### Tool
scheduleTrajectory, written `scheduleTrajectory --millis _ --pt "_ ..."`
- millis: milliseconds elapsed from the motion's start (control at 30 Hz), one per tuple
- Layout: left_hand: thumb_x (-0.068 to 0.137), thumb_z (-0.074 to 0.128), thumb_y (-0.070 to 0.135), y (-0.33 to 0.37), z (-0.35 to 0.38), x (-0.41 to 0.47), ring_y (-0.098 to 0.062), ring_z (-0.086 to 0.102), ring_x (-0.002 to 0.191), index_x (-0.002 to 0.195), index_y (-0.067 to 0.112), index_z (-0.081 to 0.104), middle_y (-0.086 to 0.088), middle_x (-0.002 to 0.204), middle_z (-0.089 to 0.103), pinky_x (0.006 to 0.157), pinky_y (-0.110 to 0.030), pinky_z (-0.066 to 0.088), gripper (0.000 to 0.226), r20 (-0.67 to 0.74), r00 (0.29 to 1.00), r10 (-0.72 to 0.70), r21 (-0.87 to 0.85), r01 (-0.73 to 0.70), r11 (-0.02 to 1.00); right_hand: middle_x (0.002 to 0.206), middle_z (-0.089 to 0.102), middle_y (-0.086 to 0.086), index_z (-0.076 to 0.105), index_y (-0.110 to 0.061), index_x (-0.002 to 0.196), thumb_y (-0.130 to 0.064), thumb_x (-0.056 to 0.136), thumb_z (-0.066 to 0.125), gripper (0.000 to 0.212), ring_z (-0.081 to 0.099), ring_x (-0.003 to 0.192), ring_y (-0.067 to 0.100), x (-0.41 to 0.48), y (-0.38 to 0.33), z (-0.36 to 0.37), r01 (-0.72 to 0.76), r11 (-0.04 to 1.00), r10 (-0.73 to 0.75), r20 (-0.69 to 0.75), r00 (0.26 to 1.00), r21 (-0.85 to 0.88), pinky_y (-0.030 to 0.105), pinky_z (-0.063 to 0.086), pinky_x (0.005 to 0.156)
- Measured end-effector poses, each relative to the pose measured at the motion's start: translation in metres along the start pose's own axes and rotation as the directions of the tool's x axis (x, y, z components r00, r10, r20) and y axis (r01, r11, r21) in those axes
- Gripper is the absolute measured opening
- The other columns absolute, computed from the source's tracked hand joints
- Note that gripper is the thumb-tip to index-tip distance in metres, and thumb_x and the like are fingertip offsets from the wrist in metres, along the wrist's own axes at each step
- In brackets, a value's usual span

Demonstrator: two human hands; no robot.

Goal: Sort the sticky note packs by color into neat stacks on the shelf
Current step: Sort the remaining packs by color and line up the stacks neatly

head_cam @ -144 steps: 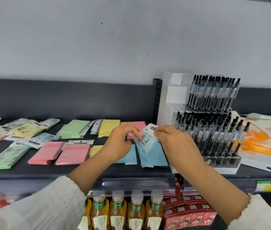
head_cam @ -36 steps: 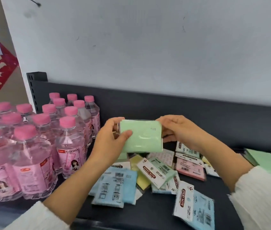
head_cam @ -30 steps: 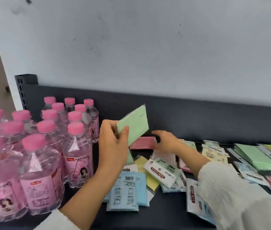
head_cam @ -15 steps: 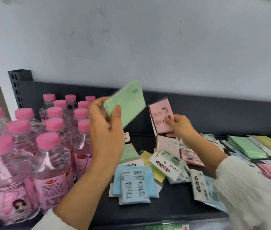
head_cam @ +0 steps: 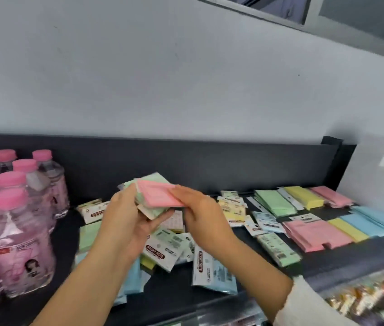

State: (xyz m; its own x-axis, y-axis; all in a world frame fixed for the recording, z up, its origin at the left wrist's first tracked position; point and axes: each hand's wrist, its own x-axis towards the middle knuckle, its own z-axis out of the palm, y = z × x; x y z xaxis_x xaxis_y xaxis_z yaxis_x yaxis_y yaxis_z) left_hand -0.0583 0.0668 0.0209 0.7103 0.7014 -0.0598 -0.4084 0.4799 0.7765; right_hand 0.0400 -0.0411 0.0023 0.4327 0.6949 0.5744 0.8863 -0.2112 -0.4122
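Pink pack (head_cam: 160,195), long axis left-right, pinched at its right end by the right hand (head_cam: 200,212), lying on the green pack (head_cam: 153,182) gripped in the left hand (head_cam: 130,222), above the shelf (head_cam: 322,258); pink stack (head_cam: 313,234) and green stack (head_cam: 273,202) lie rightward, nearer the right hand.

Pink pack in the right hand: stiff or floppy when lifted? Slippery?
Probably fairly stiff: the pink pack juts past the right hand without drooping. Likely light: fingertips alone hold its end. It looks plastic-wrapped, so it may slide on the green pack in the left hand.
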Motion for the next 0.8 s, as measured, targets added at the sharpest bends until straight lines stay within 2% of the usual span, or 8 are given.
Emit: scheduleTrajectory --millis 100,167,233,333,400,500,733,800 --pt "0.095 0.051 0.034 -0.023 0.009 -0.005 -0.026 0.071 0.083 0.1 0.007 0.059 -0.015 0.093 0.072 0.071 -0.043 0.057 0.028 -0.007 1.0 -0.006 0.073 0.007 0.997 0.148 0.039 0.007 0.041 -0.018 0.142 0.003 0.087 0.043 0.059 0.044 0.13 0.03 -0.024 0.009 0.014 0.013 0.99 -0.002 0.079 0.997 -0.138 0.041 0.042 0.103" --pt "0.092 0.058 0.015 -0.033 0.007 -0.005 -0.026 0.069 0.084 0.101 0.007 0.054 -0.017 0.101 0.068 0.067 -0.04 0.056 0.013 -0.053 0.999 -0.003 0.144 0.011 0.989 0.155 0.026 0.004 0.031 -0.026 0.147 0.004 0.088 0.044 0.067 0.029 0.139 0.024 -0.031 0.016 0.011 -0.01 0.986 0.038 0.161 0.986 -0.168 0.038 0.033 0.111" --pt "0.089 0.056 -0.003 -0.038 0.004 -0.003 -0.026 0.065 0.088 0.102 0.008 0.05 -0.017 0.106 0.063 0.06 -0.037 0.056 0.018 -0.09 0.996 -0.006 0.186 0.023 0.982 0.158 0.013 -0.002 0.023 -0.031 0.148 0.005 0.089 0.044 0.073 0.017 0.143 0.016 -0.035 0.023 0.003 0.004 0.987 0.036 0.25 0.968 -0.16 0.032 0.028 0.114" --pt "0.089 0.055 -0.005 -0.034 0.002 -0.001 -0.024 0.064 0.092 0.112 0.009 0.048 -0.012 0.109 0.062 0.06 -0.035 0.055 0.028 -0.091 0.994 0.063 0.239 -0.039 0.97 0.158 0.004 -0.012 0.018 -0.034 0.149 0.0 0.09 0.046 0.073 0.014 0.144 0.012 -0.037 0.039 -0.015 -0.106 0.989 0.136 0.34 0.931 -0.105 0.027 0.027 0.113" --pt "0.089 0.056 -0.004 -0.027 0.0 0.001 -0.021 0.063 0.094 0.112 0.012 0.046 -0.007 0.107 0.062 0.07 -0.037 0.054 0.029 -0.1 0.984 0.15 0.277 -0.117 0.954 0.157 0.011 -0.012 0.022 -0.032 0.148 -0.005 0.091 0.05 0.069 0.018 0.143 0.011 -0.035 0.06 -0.027 -0.258 0.96 0.278 0.353 0.893 -0.104 0.027 0.025 0.114" --pt "0.089 0.057 -0.003 -0.016 -0.004 0.0 -0.016 0.063 0.091 0.111 0.016 0.043 -0.002 0.104 0.061 0.07 -0.033 0.054 0.031 -0.123 0.95 0.288 0.338 -0.233 0.912 0.152 0.033 -0.002 0.037 -0.021 0.144 -0.014 0.092 0.055 0.055 0.033 0.138 0.015 -0.03 0.088 -0.04 -0.306 0.926 0.365 0.322 0.873 -0.22 0.023 0.026 0.11" --pt "0.09 0.056 0.0 0.006 -0.016 -0.013 -0.015 0.064 0.095 0.11 0.018 0.052 0.0 0.105 0.065 0.067 -0.027 0.052 0.027 -0.109 0.899 0.425 0.372 -0.359 0.856 0.147 0.041 0.001 0.035 -0.023 0.144 -0.036 0.086 0.065 0.067 0.042 0.131 0.02 -0.001 0.091 -0.013 -0.256 0.931 0.358 0.514 0.78 -0.26 0.033 0.036 0.107" --pt "0.09 0.057 0.001 0.015 -0.02 -0.017 -0.015 0.065 0.094 0.105 0.021 0.054 0.0 0.105 0.066 0.07 -0.029 0.055 0.025 -0.103 0.885 0.454 0.368 -0.39 0.844 0.149 0.038 0.0 0.036 -0.024 0.144 -0.04 0.087 0.062 0.064 0.041 0.132 0.019 0.006 0.084 -0.003 -0.242 0.947 0.318 0.507 0.801 -0.213 0.035 0.037 0.108"
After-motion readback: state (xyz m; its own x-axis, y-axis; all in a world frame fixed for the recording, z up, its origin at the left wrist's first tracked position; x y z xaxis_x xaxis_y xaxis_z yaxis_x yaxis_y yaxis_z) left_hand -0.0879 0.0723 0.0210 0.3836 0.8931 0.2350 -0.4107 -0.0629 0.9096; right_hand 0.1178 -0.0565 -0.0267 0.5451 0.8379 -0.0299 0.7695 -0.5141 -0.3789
